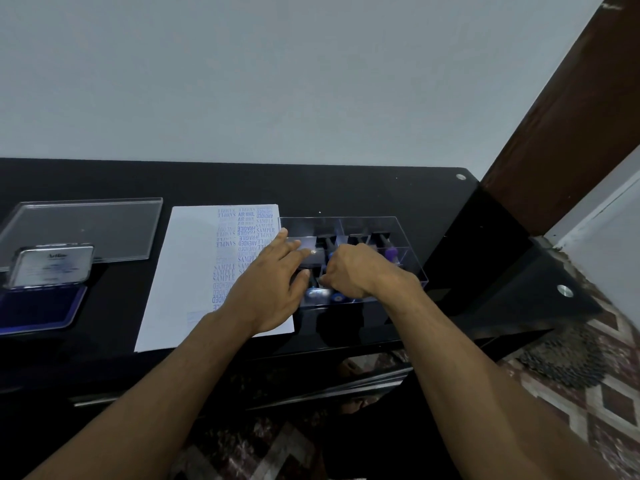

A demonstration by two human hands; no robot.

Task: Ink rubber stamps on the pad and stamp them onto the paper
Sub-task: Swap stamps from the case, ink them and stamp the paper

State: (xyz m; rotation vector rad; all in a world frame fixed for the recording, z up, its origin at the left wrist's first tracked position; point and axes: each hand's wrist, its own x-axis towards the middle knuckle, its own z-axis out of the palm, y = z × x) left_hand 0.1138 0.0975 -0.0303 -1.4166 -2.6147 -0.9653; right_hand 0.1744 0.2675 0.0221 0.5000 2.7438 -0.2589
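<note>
Black tabletop (346, 188) against a pale wall. Ink pad (38, 306) at far left, open, lid (52, 265) tilted up, blue ink exposed. Clear cover (86, 226) lies behind it. Paper (187, 271) in the middle, its right half filled with blue stamped words: SAMPLE, AIR MAIL, FRAGILE, AMENDED. Clear box (398, 244) with dividers just right of the paper, stamps (389, 249) inside. Left hand (270, 285) rests on the paper's right edge, straight fingers touching the box rim. Right hand (353, 271) reaches into the box, fingers curled; what it grips is hidden. Patterned floor at lower right.
</note>
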